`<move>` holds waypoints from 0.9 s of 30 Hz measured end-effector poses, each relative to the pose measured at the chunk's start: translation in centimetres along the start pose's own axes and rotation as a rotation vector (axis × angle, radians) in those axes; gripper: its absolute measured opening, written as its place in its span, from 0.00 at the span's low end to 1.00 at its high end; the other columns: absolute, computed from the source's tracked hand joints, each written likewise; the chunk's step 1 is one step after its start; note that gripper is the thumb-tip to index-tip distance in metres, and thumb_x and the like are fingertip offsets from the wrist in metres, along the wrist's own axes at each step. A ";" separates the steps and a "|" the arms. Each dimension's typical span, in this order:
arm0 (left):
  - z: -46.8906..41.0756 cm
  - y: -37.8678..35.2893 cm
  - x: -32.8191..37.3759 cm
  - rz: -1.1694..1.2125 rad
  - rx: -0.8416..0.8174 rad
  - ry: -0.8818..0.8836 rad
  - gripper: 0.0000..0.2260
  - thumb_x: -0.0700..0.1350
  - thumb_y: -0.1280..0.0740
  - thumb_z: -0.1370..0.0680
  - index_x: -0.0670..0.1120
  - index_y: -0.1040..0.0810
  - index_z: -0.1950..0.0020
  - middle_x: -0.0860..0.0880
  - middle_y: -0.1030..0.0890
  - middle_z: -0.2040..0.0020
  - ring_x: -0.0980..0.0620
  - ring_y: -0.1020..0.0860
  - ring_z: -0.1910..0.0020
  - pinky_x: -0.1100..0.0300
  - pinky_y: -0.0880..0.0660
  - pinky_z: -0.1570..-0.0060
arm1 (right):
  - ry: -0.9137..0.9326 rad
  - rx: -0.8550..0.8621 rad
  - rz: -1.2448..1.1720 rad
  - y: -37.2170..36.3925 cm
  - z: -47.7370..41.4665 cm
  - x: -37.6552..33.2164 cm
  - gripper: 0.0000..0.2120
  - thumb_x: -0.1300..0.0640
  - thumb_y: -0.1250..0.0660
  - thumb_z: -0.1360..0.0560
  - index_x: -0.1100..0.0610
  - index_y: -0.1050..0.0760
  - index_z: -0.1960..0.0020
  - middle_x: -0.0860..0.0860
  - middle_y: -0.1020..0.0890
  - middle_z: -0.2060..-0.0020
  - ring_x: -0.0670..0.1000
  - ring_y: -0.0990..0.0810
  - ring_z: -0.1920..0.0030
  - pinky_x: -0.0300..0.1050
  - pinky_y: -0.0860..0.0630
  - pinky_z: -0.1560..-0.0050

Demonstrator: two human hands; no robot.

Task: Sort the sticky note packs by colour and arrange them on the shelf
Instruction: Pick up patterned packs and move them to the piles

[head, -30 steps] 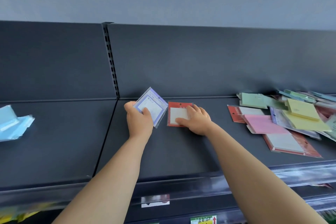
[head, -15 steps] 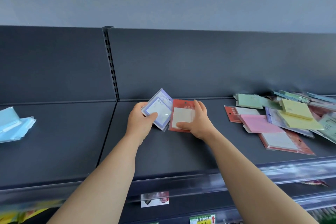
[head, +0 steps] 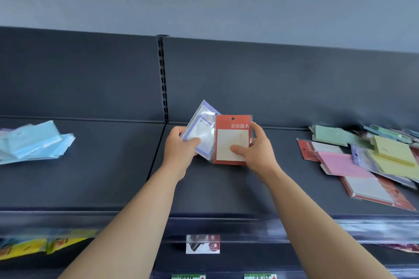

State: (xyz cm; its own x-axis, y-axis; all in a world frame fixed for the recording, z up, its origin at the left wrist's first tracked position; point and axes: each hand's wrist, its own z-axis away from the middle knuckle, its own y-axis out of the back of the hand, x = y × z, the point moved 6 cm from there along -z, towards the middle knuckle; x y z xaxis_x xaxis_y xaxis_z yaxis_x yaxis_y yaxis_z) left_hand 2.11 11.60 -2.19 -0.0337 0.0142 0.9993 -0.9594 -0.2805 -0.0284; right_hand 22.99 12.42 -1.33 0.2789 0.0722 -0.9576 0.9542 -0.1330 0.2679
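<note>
My left hand [head: 180, 148] grips two purple-edged sticky note packs [head: 203, 129], tilted and raised above the dark shelf [head: 113, 176]. My right hand [head: 254, 150] holds a red pack [head: 229, 142] upright, thumb on its pale front, right beside the purple ones. A heap of blue packs [head: 34, 141] lies on the shelf's left section. On the right lies a mixed pile with a pink pack [head: 342, 162], yellow packs [head: 392, 150], green packs [head: 328, 135] and red packs [head: 374, 192].
A slotted upright [head: 163, 79] divides the dark back panel. The shelf's front rail [head: 226, 222] carries a price label [head: 202, 243]. Yellow packaging [head: 34, 242] shows on the lower shelf at the left.
The red pack lay flat on the shelf under my right hand; now that hand has lifted it upright. My left hand moved its purple packs closer to the red one.
</note>
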 end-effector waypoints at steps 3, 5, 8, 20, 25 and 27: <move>0.6 2.4 1.2 0.025 0.065 -0.074 0.14 0.35 0.36 0.28 0.52 0.24 0.48 0.51 0.19 0.48 0.48 0.20 0.47 0.44 0.21 0.45 | 0.033 -0.039 -0.074 -1.9 0.1 -1.5 0.33 0.64 0.29 0.28 0.49 0.38 0.28 0.50 0.20 0.44 0.51 0.19 0.47 0.41 0.20 0.56; 1.2 4.5 2.1 0.041 0.137 -0.123 0.15 0.36 0.38 0.28 0.53 0.21 0.48 0.52 0.17 0.50 0.47 0.19 0.49 0.47 0.20 0.46 | 0.061 -0.052 -0.100 -3.6 0.2 -2.6 0.25 0.65 0.31 0.27 0.51 0.33 0.33 0.50 0.20 0.45 0.49 0.19 0.48 0.41 0.20 0.56; 2.4 8.3 3.3 0.034 0.252 -0.191 0.14 0.37 0.39 0.26 0.54 0.20 0.56 0.51 0.17 0.55 0.47 0.20 0.54 0.52 0.22 0.51 | 0.089 -0.083 -0.129 -6.8 0.6 -4.6 0.19 0.64 0.32 0.26 0.53 0.30 0.38 0.48 0.19 0.47 0.47 0.19 0.50 0.44 0.21 0.52; 5.1 27.6 6.0 -0.021 0.605 -0.252 0.05 0.40 0.36 0.22 0.51 0.24 0.52 0.52 0.19 0.52 0.51 0.19 0.52 0.47 0.18 0.53 | 0.182 -0.299 -0.199 -23.6 5.5 -12.9 0.19 0.64 0.32 0.26 0.52 0.28 0.38 0.47 0.18 0.48 0.48 0.18 0.50 0.45 0.20 0.53; 5.2 36.2 6.3 -0.007 0.640 -0.218 0.08 0.40 0.37 0.21 0.44 0.25 0.43 0.49 0.20 0.45 0.51 0.20 0.49 0.53 0.18 0.54 | 0.207 -0.311 -0.171 -30.6 8.4 -16.3 0.17 0.64 0.35 0.25 0.50 0.29 0.40 0.45 0.20 0.49 0.45 0.20 0.51 0.38 0.24 0.58; 5.3 39.9 6.4 -0.011 0.648 -0.200 0.08 0.39 0.37 0.22 0.45 0.25 0.43 0.49 0.19 0.47 0.50 0.19 0.50 0.50 0.18 0.54 | 0.203 -0.306 -0.166 -33.8 9.5 -17.4 0.17 0.64 0.35 0.24 0.51 0.29 0.39 0.46 0.20 0.48 0.47 0.20 0.49 0.44 0.22 0.51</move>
State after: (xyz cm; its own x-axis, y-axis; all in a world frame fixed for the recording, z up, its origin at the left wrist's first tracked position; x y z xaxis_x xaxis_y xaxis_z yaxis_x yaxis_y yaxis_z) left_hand -34.95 -4.56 3.24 0.0875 -0.1398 0.9863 -0.5958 -0.8008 -0.0606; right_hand -15.11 6.25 5.32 0.1047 0.2654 -0.9584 0.9676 0.1954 0.1598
